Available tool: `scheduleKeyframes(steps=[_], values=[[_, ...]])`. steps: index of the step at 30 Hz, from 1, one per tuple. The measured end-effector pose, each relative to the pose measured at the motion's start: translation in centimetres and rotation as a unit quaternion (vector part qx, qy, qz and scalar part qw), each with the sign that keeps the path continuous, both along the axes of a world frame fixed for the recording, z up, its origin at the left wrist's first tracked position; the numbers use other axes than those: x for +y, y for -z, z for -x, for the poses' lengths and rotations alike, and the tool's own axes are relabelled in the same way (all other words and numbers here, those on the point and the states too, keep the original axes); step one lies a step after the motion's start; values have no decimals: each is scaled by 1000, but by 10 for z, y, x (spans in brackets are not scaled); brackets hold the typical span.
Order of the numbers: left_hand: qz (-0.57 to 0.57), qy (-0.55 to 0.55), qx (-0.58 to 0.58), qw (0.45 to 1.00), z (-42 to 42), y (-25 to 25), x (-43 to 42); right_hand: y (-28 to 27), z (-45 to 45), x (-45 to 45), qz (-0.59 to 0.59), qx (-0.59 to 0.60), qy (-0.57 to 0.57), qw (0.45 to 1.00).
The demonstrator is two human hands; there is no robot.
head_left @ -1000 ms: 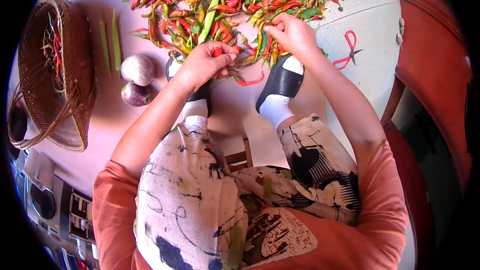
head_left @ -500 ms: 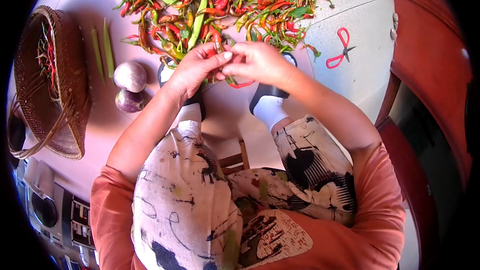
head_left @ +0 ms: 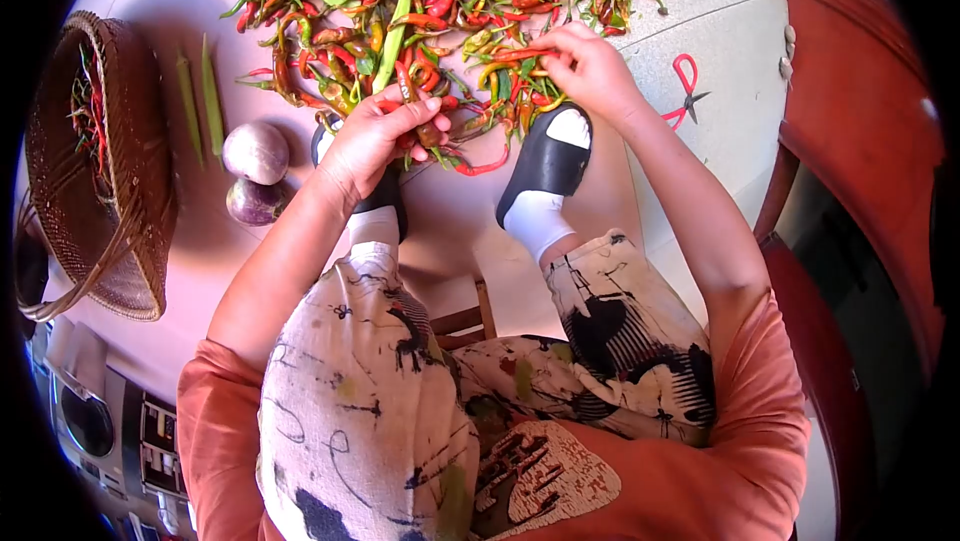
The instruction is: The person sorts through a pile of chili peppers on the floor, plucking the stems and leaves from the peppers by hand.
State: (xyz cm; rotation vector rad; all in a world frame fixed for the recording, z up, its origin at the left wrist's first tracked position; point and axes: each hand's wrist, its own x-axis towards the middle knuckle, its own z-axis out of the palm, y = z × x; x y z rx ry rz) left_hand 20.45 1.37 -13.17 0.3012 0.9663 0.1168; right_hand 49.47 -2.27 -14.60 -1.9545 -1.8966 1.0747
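Note:
My left hand (head_left: 375, 139) is closed round several red chili peppers (head_left: 408, 91), which stick out past the thumb and fingers near my left foot. To its right, my right hand (head_left: 590, 71) pinches a long red pepper (head_left: 518, 55) at the near edge of the pepper pile (head_left: 440, 11). The pile mixes red, green and brownish peppers, with some leaves and a long green pod (head_left: 394, 41) among them. A curved red pepper (head_left: 484, 169) lies between my feet, just below the hands.
A wicker basket (head_left: 150, 171) holding some red peppers stands at the left. Beside it lie two green pods (head_left: 211, 96) and two purple-white round vegetables (head_left: 255, 153). Red-handled scissors (head_left: 686, 93) lie at the right, near a red wooden piece of furniture (head_left: 850, 71).
My hands came together at the peppers, then my right hand moved back out to the right and took hold of a red pepper. My left hand now shows more peppers.

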Motion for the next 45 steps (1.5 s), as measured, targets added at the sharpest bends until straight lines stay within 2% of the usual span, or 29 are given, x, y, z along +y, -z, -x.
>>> scheduleKeyframes(steps=[1, 4, 5, 7, 8, 10, 12, 15, 17, 18, 20, 21, 22, 23, 24, 25, 26, 28, 30, 33, 34, 35, 36, 38, 39, 40, 42, 45], values=[[1, 1, 0, 1000, 1, 0, 0, -4, -1, 1, 15, 33, 33, 999], [24, 7, -11, 1000, -2, -1, -2, 0, 2, 18, -120, -32, -6, 992], [18, 21, -14, 1000, -2, 0, -4, 3, 7, 25, -121, -32, -7, 992], [11, 28, 10, 999, -5, -4, -4, 12, 20, 34, -180, -96, -69, 976], [12, 29, 11, 999, -5, -5, -4, 15, 27, 35, -179, -94, -68, 977], [9, 27, 29, 999, -5, -5, -3, 20, 34, 37, -174, -196, -69, 963], [8, 21, 23, 999, -3, -3, -3, 21, 32, 37, -169, -198, -65, 963], [6, 18, 19, 1000, -1, 0, -5, 20, 22, 34, -190, -132, -97, 968], [2, 22, 20, 1000, -2, -1, -4, 18, 17, 32, -133, -40, -22, 990], [5, 18, 28, 999, -2, -3, -4, 15, 16, 33, -133, -40, -24, 990], [9, 10, 40, 999, 1, -5, -4, 8, 12, 35, 19, 69, 136, 988], [10, 13, 26, 1000, 3, -5, -2, 3, 6, 37, 76, 46, 127, 988], [10, 15, 10, 1000, 3, -5, -1, 1, 7, 35, 75, 46, 126, 988], [9, 15, 9, 1000, 2, -6, 0, -1, 7, 32, -20, 1, 4, 1000], [14, 12, 17, 1000, 0, -8, -1, -2, 7, 28, -114, -45, -117, 986], [20, 10, 24, 999, -1, -9, -1, 1, 11, 22, -118, -60, -161, 978], [20, 11, 25, 999, -2, -8, -2, 5, 16, 20, -117, -59, -161, 978], [13, 17, 13, 1000, -2, -5, -4, 12, 27, 16, -98, -175, -173, 964], [16, 16, 11, 1000, 0, -4, -3, 13, 30, 18, -85, -195, -169, 962], [-2, 5, -11, 1000, 3, 0, -3, -4, 31, 21, -96, -97, -126, 983], [-17, -5, -28, 999, 3, -1, -2, -19, 38, 23, -98, -95, -126, 983], [-3, -2, -33, 999, 4, -4, -1, -34, 46, 24, 7, -3, -67, 998], [0, 0, -34, 999, 3, -6, -4, -46, 54, 20, 113, 88, -3, 990], [45, -63, -47, 996, -3, -8, -5, -51, 71, 5, 261, 287, 74, 919], [54, -53, -61, 995, -4, -5, -7, -36, 80, -9, 267, 326, 68, 904], [51, -44, -67, 995, -3, -6, -8, -44, 93, -12, 275, 398, 108, 868], [40, -4, -43, 998, 1, 2, -7, -49, 105, -12, 353, 396, 185, 827], [42, -76, -13, 996, 1, -4, -5, -54, 112, -11, 341, 408, 249, 810]])
